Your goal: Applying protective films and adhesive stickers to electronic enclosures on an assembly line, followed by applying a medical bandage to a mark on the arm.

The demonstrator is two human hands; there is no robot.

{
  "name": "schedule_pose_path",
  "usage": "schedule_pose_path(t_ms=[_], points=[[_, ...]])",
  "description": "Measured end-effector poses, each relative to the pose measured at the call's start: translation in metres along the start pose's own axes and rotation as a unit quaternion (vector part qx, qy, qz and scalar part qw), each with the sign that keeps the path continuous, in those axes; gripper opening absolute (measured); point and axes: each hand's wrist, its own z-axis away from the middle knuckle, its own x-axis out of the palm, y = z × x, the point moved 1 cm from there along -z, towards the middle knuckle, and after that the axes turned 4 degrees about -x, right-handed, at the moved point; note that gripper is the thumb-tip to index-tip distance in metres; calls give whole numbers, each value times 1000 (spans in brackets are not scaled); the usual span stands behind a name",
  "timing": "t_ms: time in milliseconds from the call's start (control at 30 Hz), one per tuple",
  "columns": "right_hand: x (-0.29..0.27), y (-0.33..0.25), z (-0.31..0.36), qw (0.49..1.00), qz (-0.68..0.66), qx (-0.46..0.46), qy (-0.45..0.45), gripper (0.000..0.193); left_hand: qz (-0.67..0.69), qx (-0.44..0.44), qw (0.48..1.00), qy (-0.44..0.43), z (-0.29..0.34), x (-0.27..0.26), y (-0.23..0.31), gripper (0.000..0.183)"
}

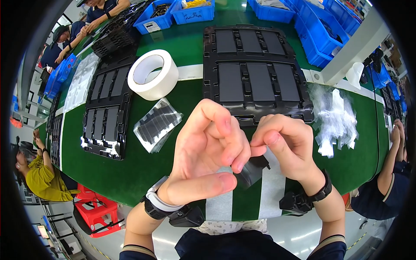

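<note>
In front of my chest, my left hand (206, 151) is palm up with its fingers half curled and the thumb apart; nothing shows in its palm. My right hand (286, 145) meets the little-finger side of the left, thumb and forefinger pinched at that fingertip. What the pinch holds, if anything, is too small to make out. Just below the hands is a dark glossy flat piece (251, 172), partly covered by my fingers; whether a hand touches it I cannot tell. Beyond the hands lies a black plastic tray (208, 93) with dark rectangular panels in its compartments.
A roll of white tape (171, 78) stands left of the tray, near clear film sheets with dark strips (158, 125). Another black tray (89, 141) lies farther left. Film scraps (336, 123) heap at right, by a grey post (355, 50). Blue bins (195, 15) line the back; co-workers sit both sides.
</note>
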Motion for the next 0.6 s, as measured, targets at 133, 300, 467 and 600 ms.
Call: schedule_pose_path(t_ms=[133, 300, 467, 600], points=[[0, 1, 1, 999, -28, 28, -1, 14, 8, -3, 1000, 1, 1, -1, -1, 45], [0, 1, 0, 999, -40, 25, -1, 14, 14, 0, 1000, 1, 0, -1, -2, 45], [-1, 1, 1, 1000, -23, 15, -7, 12, 22, 0, 1000, 4, 0, 0, -3, 45], [-1, 0, 0, 1000, -22, 18, -4, 12, 23, -2, 1000, 2, 1, 0, -3, 45]])
